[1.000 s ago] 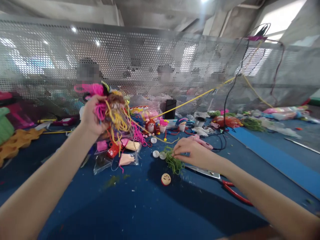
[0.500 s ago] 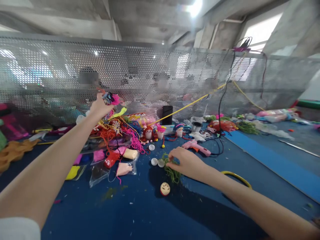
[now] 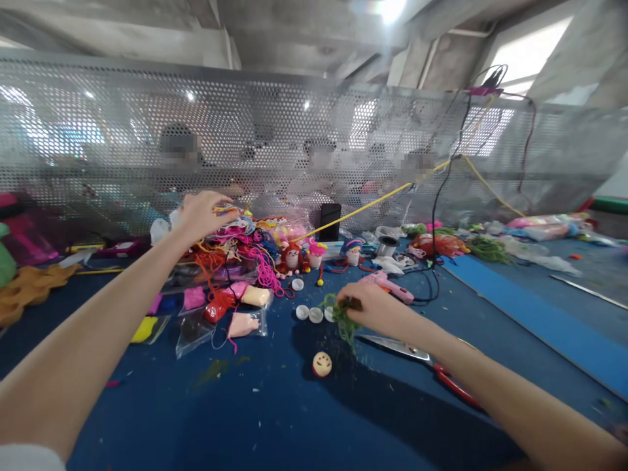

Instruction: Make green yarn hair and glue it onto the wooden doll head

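Note:
My left hand [image 3: 203, 214] is over the heap of many-coloured yarn [image 3: 245, 242] at the back, fingers parted and touching its top. Nothing lifted shows in it. My right hand [image 3: 367, 306] is closed on a bunch of green yarn [image 3: 346, 328] that hangs just above the blue table. A small dark patch shows between its fingers; I cannot make it out. Beside the yarn stand small white cups [image 3: 315, 315]. Nearer to me lies a round cream piece with a face and red edge [image 3: 322, 364]. Red-handled scissors [image 3: 400, 347] lie partly under my right forearm.
Small yarn-haired dolls [image 3: 352, 252] stand before a black phone [image 3: 330, 221]. A pink glue gun [image 3: 387, 286] lies behind my right hand, its black cable rising. Bagged clay [image 3: 244, 324] lies left. A perforated metal screen [image 3: 275, 144] closes off the back, with people behind it.
My left hand has lowered the lifted yarn bunch to the heap and loosened its fingers. My right hand has gathered up the green yarn, uncovering another white cup. The scissors have come into view.

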Tool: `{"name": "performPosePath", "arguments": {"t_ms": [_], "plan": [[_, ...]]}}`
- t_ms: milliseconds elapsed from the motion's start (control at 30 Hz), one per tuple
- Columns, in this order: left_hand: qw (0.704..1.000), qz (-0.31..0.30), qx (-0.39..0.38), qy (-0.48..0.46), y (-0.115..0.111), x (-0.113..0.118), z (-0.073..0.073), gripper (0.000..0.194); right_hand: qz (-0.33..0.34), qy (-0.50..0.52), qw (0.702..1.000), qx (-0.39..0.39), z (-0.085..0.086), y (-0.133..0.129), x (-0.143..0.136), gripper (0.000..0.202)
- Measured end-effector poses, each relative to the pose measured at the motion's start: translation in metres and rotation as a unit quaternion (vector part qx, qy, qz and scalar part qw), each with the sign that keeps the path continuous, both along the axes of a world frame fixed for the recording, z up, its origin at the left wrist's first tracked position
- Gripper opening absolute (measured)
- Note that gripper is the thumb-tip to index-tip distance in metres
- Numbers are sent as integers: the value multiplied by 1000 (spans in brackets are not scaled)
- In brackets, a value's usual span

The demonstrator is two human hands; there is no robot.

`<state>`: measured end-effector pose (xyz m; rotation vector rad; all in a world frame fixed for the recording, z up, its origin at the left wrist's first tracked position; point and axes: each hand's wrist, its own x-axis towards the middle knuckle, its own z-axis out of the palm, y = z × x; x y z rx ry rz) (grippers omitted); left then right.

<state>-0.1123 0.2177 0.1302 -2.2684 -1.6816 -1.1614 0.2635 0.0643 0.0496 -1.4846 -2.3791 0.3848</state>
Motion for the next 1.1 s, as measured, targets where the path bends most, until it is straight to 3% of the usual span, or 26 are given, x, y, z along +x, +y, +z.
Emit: {"name": "performPosePath", "arguments": {"t_ms": [67,133,200,267,300,367,400,467,600,700,800,867,933,1100], "plan": [[991,56,90,-83,-14,6,5,26,-30,59,998,-21,10,0,4,19],[983,69,124,-117,-32,21,5,31,-46,152,986,-50,16,0,4,17],[987,22,97,-125,-53,44,-3,25,-45,263,961,-74,20,1,-1,18],[989,-72,4,-126,-78,75,-18,21,-34,357,930,-84,20,3,-12,21],[962,-162,-122,-180,-91,90,-28,26,-25,386,918,-86,19,5,-19,23],[864,-300,-291,-281,-115,116,-47,43,1,410,908,-82,16,8,-34,25],[821,-346,-338,-304,-124,125,-57,51,14,408,910,-76,13,10,-41,25],[780,-381,-376,-325,-138,132,-71,53,36,388,920,-49,9,10,-50,24],[776,-299,-363,-420,-149,119,-87,33,14,282,958,49,6,-7,-51,32],[742,-248,-397,-479,-159,106,-92,26,45,80,996,-15,0,-33,-45,50],[690,-238,-426,-534,-177,101,-95,16,103,-28,992,-69,-14,-55,-46,50],[668,-241,-425,-561,-190,102,-97,16,100,-21,993,-54,-24,-61,-50,36],[651,-244,-423,-581,-200,103,-98,20,82,18,996,-35,-28,-60,-53,33],[643,-248,-399,-604,-211,103,-106,24,34,175,983,-43,-14,-42,-54,19]]}}
